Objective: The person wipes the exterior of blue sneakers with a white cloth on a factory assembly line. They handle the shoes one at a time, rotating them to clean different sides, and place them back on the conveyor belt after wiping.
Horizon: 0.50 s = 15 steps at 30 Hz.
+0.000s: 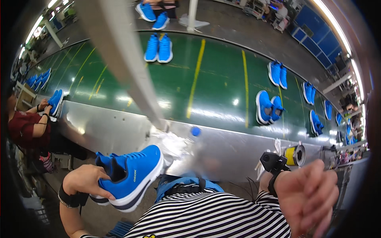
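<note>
Two shoes, forming a pair of blue shoes (pixel 139 170), are located in front of the counter's near edge, left of its middle, with the toes directed toward the counter (pixel 234 152). The uppers are textile-like in texture, with matching blue laces and dark linings. The thick soles are white, with dark inserts at the heel.

The left grip (pixel 87 180) is closed on the pair at the heel end, with the thumb against the side of the nearer shoe. The right grip (pixel 307 196) is blurred, raised off the counter's near edge toward the right end; its fingers are loosely bent and hold nothing visible.

The counter is a long strip of smooth, reflective metal. Near its middle lies a crumpled, thin white sheet (pixel 172 144); just beside the far edge sits a small round blue cap (pixel 195 131). Toward the right end is a yellow tin (pixel 293 156) with a round metal rim.

Along the far edge runs a glossy green belt (pixel 222 87) with yellow lines, carrying further blue shoes (pixel 158 48) in spaced pairs.
</note>
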Tool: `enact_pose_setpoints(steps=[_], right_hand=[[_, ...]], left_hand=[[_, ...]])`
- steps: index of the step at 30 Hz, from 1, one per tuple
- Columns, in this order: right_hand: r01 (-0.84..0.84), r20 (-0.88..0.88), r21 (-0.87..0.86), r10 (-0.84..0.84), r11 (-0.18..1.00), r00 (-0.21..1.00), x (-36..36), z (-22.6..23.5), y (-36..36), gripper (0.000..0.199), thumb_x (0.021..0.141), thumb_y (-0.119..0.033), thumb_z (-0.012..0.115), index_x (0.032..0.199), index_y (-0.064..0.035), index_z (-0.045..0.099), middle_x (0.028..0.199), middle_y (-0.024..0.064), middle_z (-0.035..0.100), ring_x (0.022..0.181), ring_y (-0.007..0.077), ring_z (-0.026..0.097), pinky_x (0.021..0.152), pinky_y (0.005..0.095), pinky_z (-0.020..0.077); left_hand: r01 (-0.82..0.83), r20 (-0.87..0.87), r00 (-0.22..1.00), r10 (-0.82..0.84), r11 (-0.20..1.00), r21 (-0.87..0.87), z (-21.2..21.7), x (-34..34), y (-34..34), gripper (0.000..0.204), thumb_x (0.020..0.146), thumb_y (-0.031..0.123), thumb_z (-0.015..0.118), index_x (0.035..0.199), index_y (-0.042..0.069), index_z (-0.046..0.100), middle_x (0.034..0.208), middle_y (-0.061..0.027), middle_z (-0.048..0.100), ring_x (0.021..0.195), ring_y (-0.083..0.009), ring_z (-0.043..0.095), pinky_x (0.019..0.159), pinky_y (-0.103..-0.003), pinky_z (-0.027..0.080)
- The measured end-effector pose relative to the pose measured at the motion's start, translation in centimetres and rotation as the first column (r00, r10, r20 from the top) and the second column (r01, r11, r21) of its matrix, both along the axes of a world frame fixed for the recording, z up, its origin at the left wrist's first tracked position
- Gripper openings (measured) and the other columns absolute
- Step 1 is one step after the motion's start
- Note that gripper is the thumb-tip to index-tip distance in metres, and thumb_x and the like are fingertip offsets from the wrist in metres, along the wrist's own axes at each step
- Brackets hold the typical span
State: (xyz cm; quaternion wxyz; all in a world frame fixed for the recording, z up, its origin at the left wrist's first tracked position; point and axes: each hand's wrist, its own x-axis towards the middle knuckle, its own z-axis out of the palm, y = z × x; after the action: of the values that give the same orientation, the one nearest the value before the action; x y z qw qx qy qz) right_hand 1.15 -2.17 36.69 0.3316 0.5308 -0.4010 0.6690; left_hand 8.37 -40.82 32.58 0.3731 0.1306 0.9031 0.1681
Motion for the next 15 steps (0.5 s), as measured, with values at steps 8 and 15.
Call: enact_pose_setpoints(steps=[8,15], right_hand=[[0.244,0.055,0.072,-0.248,0.967,0.967,4.4,0.7,16.6,0.008,0.078,-0.022,0.061,0.083,-0.0269,0.063,0.072,-0.0139,0.052,0.070,0.0032,0.044,0.065,0.0213,0.0314],[0.574,0.275,-0.013,-0.549,0.819,0.789,4.9,-3.8,24.8,0.018,0.083,-0.028,0.058,0.087,-0.0117,0.053,0.068,-0.0022,0.044,0.067,0.0107,0.038,0.055,0.0235,0.0303]], left_hand=[[0.162,0.026,0.984,-0.174,0.952,0.260,-2.0,-4.5,19.5,0.052,0.062,0.048,0.072,0.088,0.003,0.066,0.080,-0.0146,0.059,0.073,-0.0303,0.058,0.065,-0.034,0.046],[0.165,-0.283,0.952,-0.117,0.974,0.153,-7.8,-7.6,31.9,0.050,0.064,0.047,0.070,0.091,0.006,0.065,0.082,-0.0188,0.057,0.075,-0.0334,0.057,0.068,-0.038,0.047]])
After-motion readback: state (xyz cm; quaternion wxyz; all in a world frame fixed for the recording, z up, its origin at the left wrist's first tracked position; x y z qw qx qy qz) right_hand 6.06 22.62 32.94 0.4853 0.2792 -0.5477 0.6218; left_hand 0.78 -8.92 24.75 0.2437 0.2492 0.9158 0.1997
